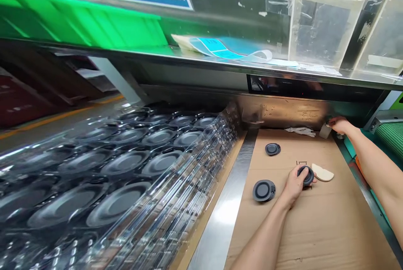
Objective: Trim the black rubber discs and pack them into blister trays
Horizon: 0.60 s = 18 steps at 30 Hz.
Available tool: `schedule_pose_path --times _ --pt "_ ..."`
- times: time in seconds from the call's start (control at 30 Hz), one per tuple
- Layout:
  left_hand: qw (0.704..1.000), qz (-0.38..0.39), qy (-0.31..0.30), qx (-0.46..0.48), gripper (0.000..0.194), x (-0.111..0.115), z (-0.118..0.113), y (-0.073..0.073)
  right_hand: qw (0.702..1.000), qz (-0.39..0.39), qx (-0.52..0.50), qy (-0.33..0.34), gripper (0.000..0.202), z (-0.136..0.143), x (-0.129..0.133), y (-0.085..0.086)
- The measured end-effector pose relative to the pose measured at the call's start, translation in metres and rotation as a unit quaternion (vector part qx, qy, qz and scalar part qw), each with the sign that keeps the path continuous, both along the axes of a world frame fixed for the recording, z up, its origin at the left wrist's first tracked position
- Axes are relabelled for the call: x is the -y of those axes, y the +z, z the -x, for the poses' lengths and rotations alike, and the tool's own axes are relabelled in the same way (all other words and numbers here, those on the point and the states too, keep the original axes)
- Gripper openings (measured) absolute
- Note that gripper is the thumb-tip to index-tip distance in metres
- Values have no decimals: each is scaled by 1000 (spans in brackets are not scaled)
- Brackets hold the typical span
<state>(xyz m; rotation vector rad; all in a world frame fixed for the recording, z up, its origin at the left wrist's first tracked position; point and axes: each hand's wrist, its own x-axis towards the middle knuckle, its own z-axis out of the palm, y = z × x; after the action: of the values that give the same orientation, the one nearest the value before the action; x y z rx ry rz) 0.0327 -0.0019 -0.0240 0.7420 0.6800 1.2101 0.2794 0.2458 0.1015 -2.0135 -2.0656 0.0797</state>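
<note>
L hand: thumb on top, fingers curled under, pinching a dark round part above the cardboard, just beside a cream pad. R hand: fingers bent at a small pale container by the cardboard's far R corner; can't tell if gripping. White cloth nearby. Two more dark pcs on cardboard, L of the L hand. Further L, clear trays w/ dark round parts.

The small round black part is sitting nearly flat in the left hand, thumb across its face, just beside a cream pad, while the right hand is gripping what seems a small pale bottle.
</note>
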Motion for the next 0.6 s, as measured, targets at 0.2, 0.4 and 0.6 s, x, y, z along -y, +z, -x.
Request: schedule_pose_path --times 0.2,0.4,0.6 --pt "983 94 -42 155 40 -10 5 3 999 -27 -22 8 11 6 6 11" --pt "968 141 -58 201 32 -13 11 10 994 -90 -62 2 27 12 44 16" --pt "956 128 -73 253 34 -15 15 14 948 -136 -267 106 46 55 165 -32"
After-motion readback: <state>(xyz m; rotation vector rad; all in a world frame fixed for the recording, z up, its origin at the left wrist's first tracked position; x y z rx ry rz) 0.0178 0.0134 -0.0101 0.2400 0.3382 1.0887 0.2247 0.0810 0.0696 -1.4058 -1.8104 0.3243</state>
